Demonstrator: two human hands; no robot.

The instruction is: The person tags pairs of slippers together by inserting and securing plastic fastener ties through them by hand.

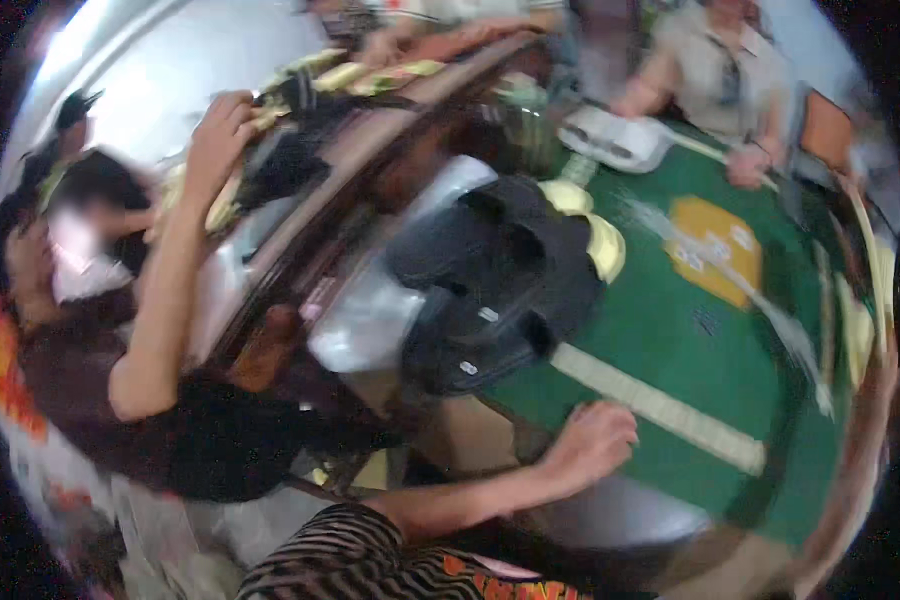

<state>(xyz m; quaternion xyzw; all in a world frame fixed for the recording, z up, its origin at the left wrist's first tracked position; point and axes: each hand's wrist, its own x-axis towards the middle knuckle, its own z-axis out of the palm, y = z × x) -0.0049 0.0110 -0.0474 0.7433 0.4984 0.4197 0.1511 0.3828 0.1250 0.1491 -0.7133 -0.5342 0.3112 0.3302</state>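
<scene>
In the head view, the person's left hand (pixel 595 447) hovers at the near side of the green surface (pixel 705 325), its fingers curled loosely inward; blur hides whether they pinch anything, so that cannot be told. The right hand cannot be made out. Just beyond the knuckles lies a pale strip (pixel 660 410), with a heap of black curved pieces (pixel 510 270) at its left end, near the surface's left edge. Pale yellow pieces (pixel 603 248) sit against the heap's far right side. An outward sweep of the left hand could knock the strip askew; the heap, loosely piled so near the edge, could probably slide off if bumped.
</scene>
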